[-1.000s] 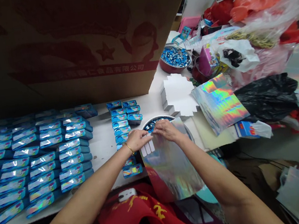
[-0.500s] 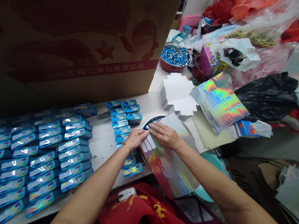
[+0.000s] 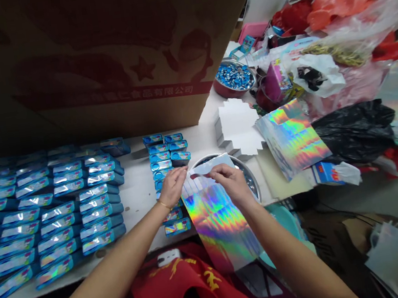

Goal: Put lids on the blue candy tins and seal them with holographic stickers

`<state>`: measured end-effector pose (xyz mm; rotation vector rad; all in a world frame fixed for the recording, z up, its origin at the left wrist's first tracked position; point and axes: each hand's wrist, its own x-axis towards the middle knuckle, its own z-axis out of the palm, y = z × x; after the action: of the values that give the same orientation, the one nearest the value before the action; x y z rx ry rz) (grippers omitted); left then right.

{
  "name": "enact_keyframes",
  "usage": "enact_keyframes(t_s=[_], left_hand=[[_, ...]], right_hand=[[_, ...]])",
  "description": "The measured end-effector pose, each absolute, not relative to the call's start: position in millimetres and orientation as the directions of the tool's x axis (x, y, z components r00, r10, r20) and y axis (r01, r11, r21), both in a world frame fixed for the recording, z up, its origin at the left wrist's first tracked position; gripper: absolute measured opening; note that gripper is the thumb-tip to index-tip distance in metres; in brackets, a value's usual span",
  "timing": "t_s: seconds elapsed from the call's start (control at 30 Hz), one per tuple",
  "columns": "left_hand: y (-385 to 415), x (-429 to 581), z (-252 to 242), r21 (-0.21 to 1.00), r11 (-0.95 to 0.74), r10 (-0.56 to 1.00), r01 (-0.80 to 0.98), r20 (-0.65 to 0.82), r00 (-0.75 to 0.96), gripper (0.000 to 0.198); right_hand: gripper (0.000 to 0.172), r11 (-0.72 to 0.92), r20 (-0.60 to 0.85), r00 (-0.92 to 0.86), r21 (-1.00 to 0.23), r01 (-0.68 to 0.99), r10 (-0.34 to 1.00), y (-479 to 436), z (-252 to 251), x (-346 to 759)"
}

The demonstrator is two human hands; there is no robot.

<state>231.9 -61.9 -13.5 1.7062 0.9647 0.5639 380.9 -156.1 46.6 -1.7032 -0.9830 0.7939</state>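
A holographic sticker sheet (image 3: 220,220) slants over a metal bowl (image 3: 252,173) in front of me, shining in rainbow colours. Pale label shapes line its upper left part. My left hand (image 3: 174,187) is closed, with fingertips pinching the sheet's upper left corner. Close to the sheet's top edge, my right hand (image 3: 231,181) pinches with thumb and fingers at a thin curling strip (image 3: 202,169) that spans toward the left hand. Whether the strip is still joined to the sheet I cannot tell. Beside the left hand stand blue tins (image 3: 160,165) in two short columns.
Rows of blue boxes or tins (image 3: 99,202) fill the left of the table. A large cardboard carton (image 3: 116,116) stands behind. White card cutouts (image 3: 238,126), another holographic sheet (image 3: 294,138), a bowl of small blue pieces (image 3: 235,76) and plastic bags (image 3: 355,127) lie to the right.
My right hand has lifted off its flat position on the sheet and now pinches a curling strip. The left hand has shifted slightly left. The sheet has tilted and reflects brighter colours.
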Motion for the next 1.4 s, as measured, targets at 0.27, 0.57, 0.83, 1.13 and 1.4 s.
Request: enact_keyframes(t_s=[0.27,0.57,0.83,1.13,1.4], left_hand=[[-70,187,-13,0.834,0.547,0.778,-0.070,-0.476,0.410,0.040],[-44,138,-45,0.842,0.537,0.839,-0.052,-0.528,0.133,0.041],[-29,143,-82,0.837,0.546,0.836,-0.038,-0.540,0.096,0.037],[-37,153,-100,0.829,0.559,0.826,0.012,-0.559,0.072,0.037],[-39,147,-91,0.855,0.487,0.866,0.177,-0.499,0.034,0.028]], right_hand=[[0.015,-0.327,-0.424,0.476,-0.904,-0.277,0.770,-135,4,330],[0.019,-0.335,-0.144,0.649,-0.924,0.181,0.747,-105,-47,267],[0.020,-0.419,-0.033,0.593,-0.738,0.528,0.805,-98,-57,267],[0.023,-0.474,-0.099,0.470,-0.330,0.816,0.877,-98,-56,265],[0.040,-0.087,-0.119,0.073,-0.124,0.988,0.990,-115,-46,274]])
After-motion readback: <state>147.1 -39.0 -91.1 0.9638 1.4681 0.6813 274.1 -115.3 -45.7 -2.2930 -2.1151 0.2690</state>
